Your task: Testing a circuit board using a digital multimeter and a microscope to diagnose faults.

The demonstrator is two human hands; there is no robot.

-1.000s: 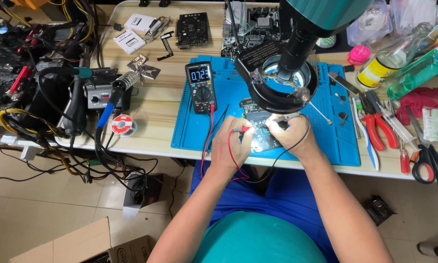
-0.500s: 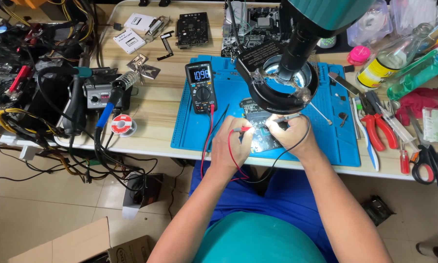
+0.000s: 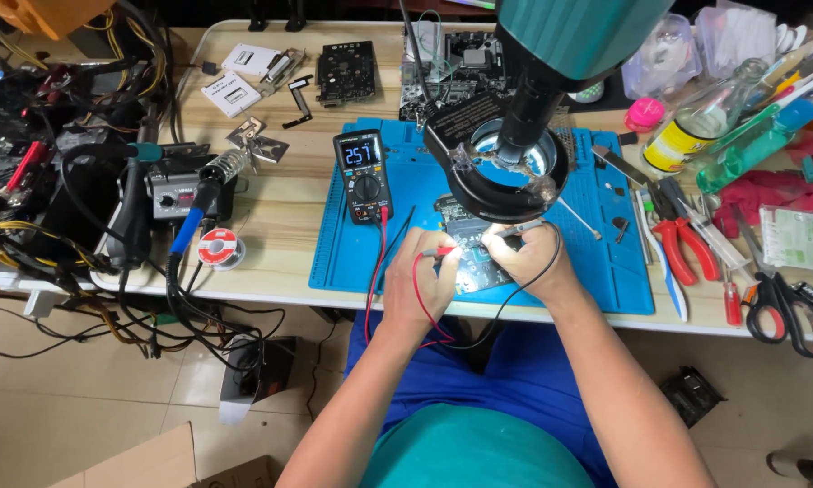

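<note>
My left hand point(image 3: 422, 276) grips a red test probe point(image 3: 443, 252) whose red lead loops down over my wrist. My right hand point(image 3: 530, 258) grips a black test probe point(image 3: 508, 233), its black lead curving under my forearm. Both tips rest on a small circuit board point(image 3: 468, 262) lying on the blue work mat point(image 3: 343, 258), under the ring light of a teal microscope point(image 3: 515, 163). Part of the board is hidden by my hands and the ring light. A black multimeter point(image 3: 362, 174) with a lit screen stands on the mat left of my hands.
A soldering station point(image 3: 173, 192), solder spool point(image 3: 217, 247) and tangled cables point(image 3: 54, 181) fill the left side. Red-handled pliers point(image 3: 682, 237), scissors point(image 3: 781, 312), a screwdriver and bottles point(image 3: 696, 122) lie at the right. Circuit boards point(image 3: 345, 70) sit at the back of the wooden table point(image 3: 280, 203).
</note>
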